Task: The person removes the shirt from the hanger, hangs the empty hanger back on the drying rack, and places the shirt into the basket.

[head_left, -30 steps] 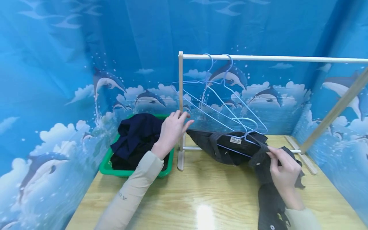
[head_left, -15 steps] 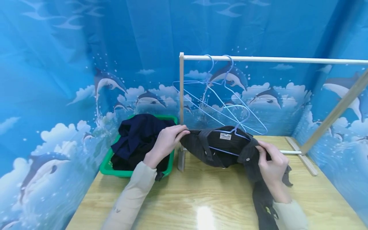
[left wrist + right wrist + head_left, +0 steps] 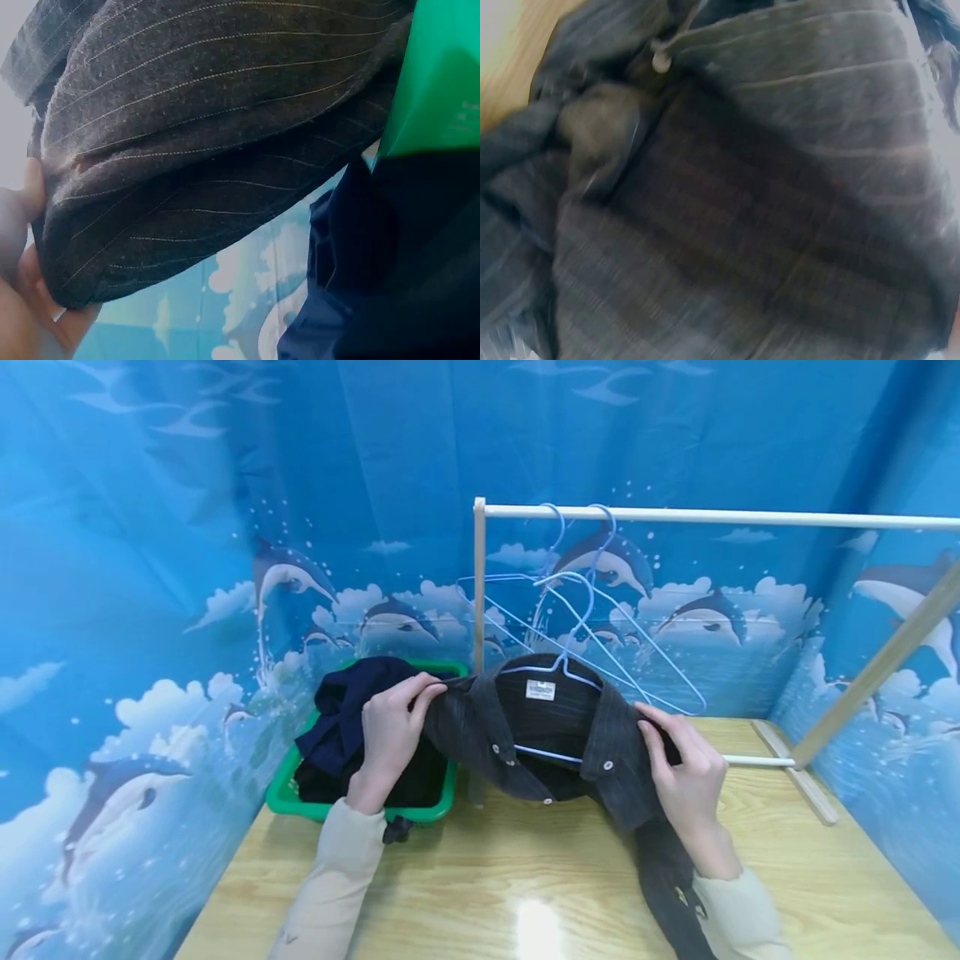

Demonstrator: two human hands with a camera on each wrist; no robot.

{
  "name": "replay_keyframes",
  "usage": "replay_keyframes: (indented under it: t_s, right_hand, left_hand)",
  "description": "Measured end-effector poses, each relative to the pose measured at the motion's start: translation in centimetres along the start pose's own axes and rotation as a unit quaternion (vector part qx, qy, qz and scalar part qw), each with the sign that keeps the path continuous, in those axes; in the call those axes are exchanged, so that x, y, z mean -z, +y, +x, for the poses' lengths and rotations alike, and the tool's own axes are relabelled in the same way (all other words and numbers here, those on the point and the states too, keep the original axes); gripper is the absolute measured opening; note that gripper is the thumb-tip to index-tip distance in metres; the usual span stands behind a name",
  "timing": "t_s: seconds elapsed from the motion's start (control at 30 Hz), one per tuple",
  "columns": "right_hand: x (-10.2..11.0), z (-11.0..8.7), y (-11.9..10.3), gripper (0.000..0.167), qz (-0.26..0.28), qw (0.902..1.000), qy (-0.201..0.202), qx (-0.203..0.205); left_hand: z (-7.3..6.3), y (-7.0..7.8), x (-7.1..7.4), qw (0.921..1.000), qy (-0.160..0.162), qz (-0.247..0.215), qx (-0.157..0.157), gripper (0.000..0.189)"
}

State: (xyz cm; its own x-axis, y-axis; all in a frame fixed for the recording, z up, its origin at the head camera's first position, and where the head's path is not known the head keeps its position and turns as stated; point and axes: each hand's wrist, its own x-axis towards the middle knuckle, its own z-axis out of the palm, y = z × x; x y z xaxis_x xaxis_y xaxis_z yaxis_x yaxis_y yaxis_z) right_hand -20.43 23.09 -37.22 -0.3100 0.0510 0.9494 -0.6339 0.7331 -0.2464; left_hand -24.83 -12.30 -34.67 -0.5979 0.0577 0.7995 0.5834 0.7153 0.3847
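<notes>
A dark, finely striped button shirt (image 3: 480, 727) hangs between both hands in the head view, its collar spread around a white label. Inside it sits a light-blue hanger (image 3: 567, 664), its hook rising out of the neck opening. My left hand (image 3: 393, 727) pinches the shirt's left shoulder between thumb and fingers; the left wrist view shows the striped cloth (image 3: 202, 127) drawn over those fingertips. The other shoulder is pinched by my right hand (image 3: 686, 768), with a sleeve (image 3: 663, 877) hanging down below. Cloth fills the right wrist view, which is blurred.
Behind the shirt stands a rack with a white rail (image 3: 750, 516) and wooden legs. Two blue hangers (image 3: 637, 627) hang from that rail. To the left, a green basket (image 3: 431, 814) holds navy and black clothes (image 3: 337, 718). A wood-grain table (image 3: 450, 893) lies underneath.
My left hand was off the shirt and now pinches its shoulder. Shirt and hanger have moved left and up, closer to the camera, with both hands; the neck opening faces forward more.
</notes>
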Motion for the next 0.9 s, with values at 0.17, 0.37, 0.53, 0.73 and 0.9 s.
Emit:
replay_keyframes:
  t_s: [0.17,0.37,0.53,0.73,0.9]
  right_hand:
    - [-0.1,0.1,0.3,0.022,-0.024,0.9994,-0.02,-0.016]
    - [-0.3,-0.5,0.5,0.013,-0.014,0.9985,-0.028,-0.045]
    - [-0.5,-0.8,0.6,0.008,-0.029,0.9981,-0.013,-0.052]
    - [0.0,-0.6,1.1,0.007,-0.045,0.9973,0.004,-0.058]
    - [0.5,-0.2,1.6,0.01,-0.042,0.9971,0.008,-0.062]
  left_hand:
    - [-0.5,-0.8,1.3,0.9991,0.01,0.018,0.037,0.018]
    - [-1.7,-1.5,1.9,0.9976,-0.021,-0.01,0.066,0.015]
    - [-2.4,-2.0,2.2,0.9951,-0.04,-0.039,0.082,0.015]
    - [-3.2,-3.0,3.0,0.9917,-0.054,-0.057,0.101,0.012]
    - [-3.7,-3.7,3.2,0.9913,-0.064,-0.059,0.099,0.011]
